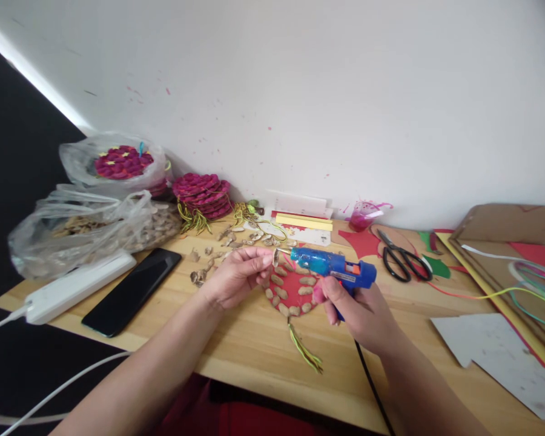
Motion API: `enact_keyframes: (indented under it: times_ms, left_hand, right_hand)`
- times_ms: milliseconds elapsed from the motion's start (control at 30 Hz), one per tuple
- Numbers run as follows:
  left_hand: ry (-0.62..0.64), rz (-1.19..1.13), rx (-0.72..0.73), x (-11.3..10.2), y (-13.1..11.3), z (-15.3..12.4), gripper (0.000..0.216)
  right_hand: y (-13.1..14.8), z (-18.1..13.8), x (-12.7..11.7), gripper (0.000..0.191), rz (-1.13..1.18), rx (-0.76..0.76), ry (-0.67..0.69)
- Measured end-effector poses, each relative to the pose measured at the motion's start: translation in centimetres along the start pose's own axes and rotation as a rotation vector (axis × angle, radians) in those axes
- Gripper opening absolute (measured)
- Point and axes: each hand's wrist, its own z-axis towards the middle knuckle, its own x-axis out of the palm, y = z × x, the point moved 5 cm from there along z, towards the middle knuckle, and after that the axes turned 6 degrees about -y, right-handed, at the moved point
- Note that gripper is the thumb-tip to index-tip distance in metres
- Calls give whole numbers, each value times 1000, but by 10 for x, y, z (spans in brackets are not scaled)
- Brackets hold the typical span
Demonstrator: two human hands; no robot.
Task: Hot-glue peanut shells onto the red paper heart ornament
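My right hand (361, 315) is wrapped round the grip of a blue hot glue gun (333, 266), its nozzle pointing left. My left hand (238, 275) pinches a peanut shell (275, 258) at its fingertips, right at the nozzle tip. Below both hands lies a red heart-shaped card (295, 287) edged with glued peanut shells, with a yellow-green tassel (305, 351) hanging from its lower point. The gun's black cord (370, 381) runs off the table's front edge.
Black scissors (402, 260) lie right of the gun. A black phone (134, 290) and a white power strip (79, 284) sit at the left. Bags of peanuts (95, 230), magenta woven discs (202, 194), loose shells (209, 260), cardboard (508, 242) and coloured cords (538, 281) surround the work.
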Motion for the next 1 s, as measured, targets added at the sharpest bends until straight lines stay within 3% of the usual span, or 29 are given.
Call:
enact_keyframes:
  times_ms: [1000]
  left_hand:
    - [-11, -2, 1, -2, -1, -1, 42]
  right_hand:
    - [-1, 1, -3, 53, -31, 29, -44]
